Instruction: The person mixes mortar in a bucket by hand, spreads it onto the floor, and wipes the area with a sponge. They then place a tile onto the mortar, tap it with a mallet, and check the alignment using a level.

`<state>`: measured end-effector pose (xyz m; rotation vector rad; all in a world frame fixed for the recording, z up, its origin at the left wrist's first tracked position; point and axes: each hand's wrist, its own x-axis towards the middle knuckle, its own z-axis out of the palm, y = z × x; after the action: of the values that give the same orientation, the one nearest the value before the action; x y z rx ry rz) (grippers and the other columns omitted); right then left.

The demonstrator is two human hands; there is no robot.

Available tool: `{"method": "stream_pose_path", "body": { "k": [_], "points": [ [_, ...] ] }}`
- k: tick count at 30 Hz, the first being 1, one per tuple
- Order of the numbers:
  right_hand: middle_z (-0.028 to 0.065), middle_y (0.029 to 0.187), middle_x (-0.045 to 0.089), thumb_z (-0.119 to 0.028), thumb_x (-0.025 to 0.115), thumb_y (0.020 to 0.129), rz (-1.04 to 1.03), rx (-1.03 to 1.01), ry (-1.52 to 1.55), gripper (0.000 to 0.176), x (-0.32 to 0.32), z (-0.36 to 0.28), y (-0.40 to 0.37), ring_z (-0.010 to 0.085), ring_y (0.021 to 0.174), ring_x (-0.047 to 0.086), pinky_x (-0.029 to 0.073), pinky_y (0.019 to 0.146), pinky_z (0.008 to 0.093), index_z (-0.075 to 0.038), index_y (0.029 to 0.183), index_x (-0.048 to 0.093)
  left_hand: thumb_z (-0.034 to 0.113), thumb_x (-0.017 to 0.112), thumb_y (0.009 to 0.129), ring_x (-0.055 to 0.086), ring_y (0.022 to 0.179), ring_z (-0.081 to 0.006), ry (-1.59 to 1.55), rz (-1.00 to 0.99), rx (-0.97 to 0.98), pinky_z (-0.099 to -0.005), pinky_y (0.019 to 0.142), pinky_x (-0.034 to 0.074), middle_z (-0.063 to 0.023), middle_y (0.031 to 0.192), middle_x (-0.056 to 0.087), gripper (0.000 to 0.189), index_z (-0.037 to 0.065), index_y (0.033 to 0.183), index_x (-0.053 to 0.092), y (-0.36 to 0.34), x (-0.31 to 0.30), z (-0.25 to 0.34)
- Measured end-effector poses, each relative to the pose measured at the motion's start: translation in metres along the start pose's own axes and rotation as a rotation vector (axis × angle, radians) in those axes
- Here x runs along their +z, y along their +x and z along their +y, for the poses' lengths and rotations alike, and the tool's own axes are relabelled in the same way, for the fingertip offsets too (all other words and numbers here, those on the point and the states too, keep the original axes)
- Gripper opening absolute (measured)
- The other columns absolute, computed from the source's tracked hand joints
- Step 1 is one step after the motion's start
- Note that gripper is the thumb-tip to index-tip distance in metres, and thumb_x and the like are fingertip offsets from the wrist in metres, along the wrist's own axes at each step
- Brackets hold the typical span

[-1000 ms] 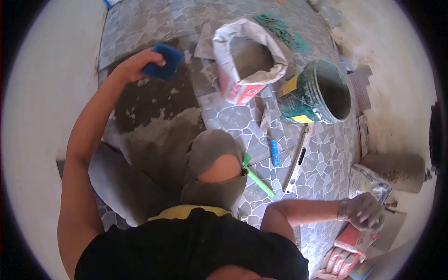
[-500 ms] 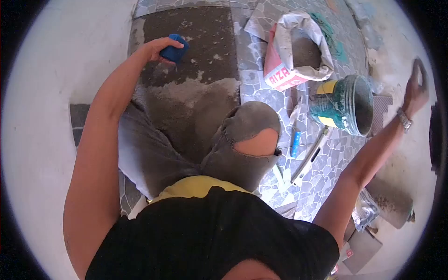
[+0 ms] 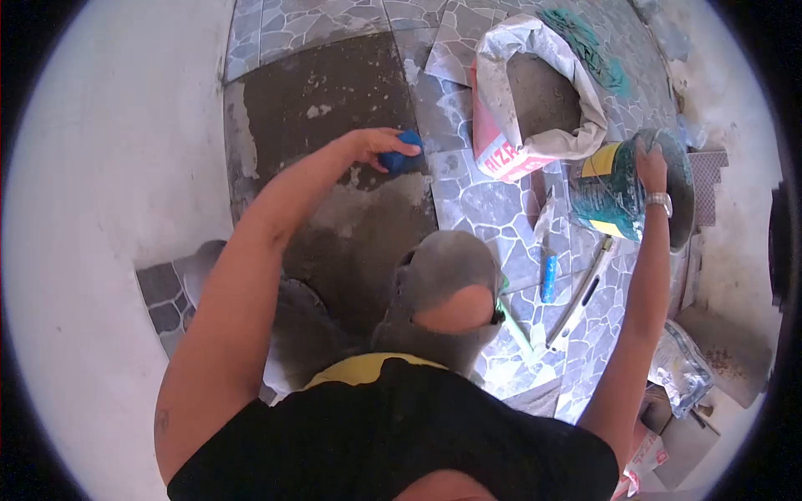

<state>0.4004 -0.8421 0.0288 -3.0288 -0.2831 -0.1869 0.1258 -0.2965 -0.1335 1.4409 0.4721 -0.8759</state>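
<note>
A blue, block-like sponge [image 3: 402,153] sits in the closed fingers of my left hand [image 3: 376,149], just above the dark, damp bare patch of floor [image 3: 284,108]. Over on the right, my right hand [image 3: 651,165] grips the rim of a green bucket [image 3: 606,188] with yellow labels; a watch is on that wrist. The bucket's mouth faces right in this view and its contents are hidden. Between my hands lie a trowel with a blue handle [image 3: 549,278] and a grey spirit level [image 3: 582,294] on the stone-patterned tiles.
An open bag of grey powder [image 3: 493,134] stands beyond the bucket, with a green cloth [image 3: 585,46] beside it. Patterned tiles [image 3: 455,184] border the bare patch. A white wall [image 3: 109,167] runs along the left. Near my right arm are a silver plastic bag [image 3: 681,367] and tile offcuts [image 3: 685,447].
My left hand has brought the sponge right and nearer to me. My right hand has come in from beside the wall and taken hold of the bucket's rim. The view has shifted slightly.
</note>
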Motion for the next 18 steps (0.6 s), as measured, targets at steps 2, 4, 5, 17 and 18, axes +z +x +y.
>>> {"method": "stream_pose_path", "body": {
  "k": [2,4,5,17,18],
  "points": [
    [0.0385,0.104,0.06,-0.05,0.048,0.096,0.053,-0.018,0.011,0.061,0.003,0.0,-0.003,0.0538,0.104,0.057,0.045,0.09,0.0557,0.009,0.111,0.053,0.053,0.079,0.077,0.052,0.112,-0.0214,0.066,0.013,-0.021,-0.0473,0.084,0.047,-0.0011,0.124,0.058,0.065,0.024,0.13,0.054,0.023,-0.003,0.008],
    [0.0387,0.103,0.06,-0.049,0.048,0.096,0.064,0.005,-0.015,0.059,0.0,-0.006,-0.005,0.0538,0.103,0.057,0.045,0.089,0.0559,0.009,0.109,0.054,0.05,0.075,0.081,0.052,0.107,-0.0208,0.1,0.191,-0.017,-0.0462,0.078,0.047,-0.0024,0.12,0.058,0.058,0.02,0.127,0.056,0.057,-0.027,0.02],
    [0.0394,0.104,0.059,-0.047,0.048,0.097,0.035,0.02,0.001,0.057,-0.002,-0.007,-0.007,0.0545,0.103,0.056,0.045,0.088,0.0563,0.008,0.107,0.055,0.049,0.074,0.083,0.054,0.101,-0.0207,0.109,0.274,0.012,-0.0439,0.073,0.047,-0.0035,0.115,0.059,0.054,0.017,0.123,0.058,0.065,-0.039,0.031],
    [0.0331,0.109,0.062,-0.039,0.048,0.1,-0.021,0.046,0.165,0.047,-0.01,-0.011,-0.012,0.0512,0.105,0.057,0.046,0.087,0.0507,0.006,0.112,0.058,0.059,0.065,0.085,0.059,0.072,-0.0199,-0.096,0.832,0.299,-0.0365,0.054,0.048,-0.0075,0.09,0.061,0.058,0.005,0.103,0.064,0.135,-0.167,0.138],
    [0.0321,0.112,0.062,-0.038,0.049,0.1,-0.008,0.037,0.181,0.048,-0.012,-0.014,-0.014,0.0499,0.106,0.057,0.046,0.088,0.0495,0.005,0.117,0.057,0.057,0.066,0.084,0.062,0.079,-0.0238,-0.117,0.88,0.335,-0.0389,0.058,0.051,-0.0101,0.095,0.063,0.058,0.005,0.107,0.064,0.146,-0.173,0.142]
  ]
}}
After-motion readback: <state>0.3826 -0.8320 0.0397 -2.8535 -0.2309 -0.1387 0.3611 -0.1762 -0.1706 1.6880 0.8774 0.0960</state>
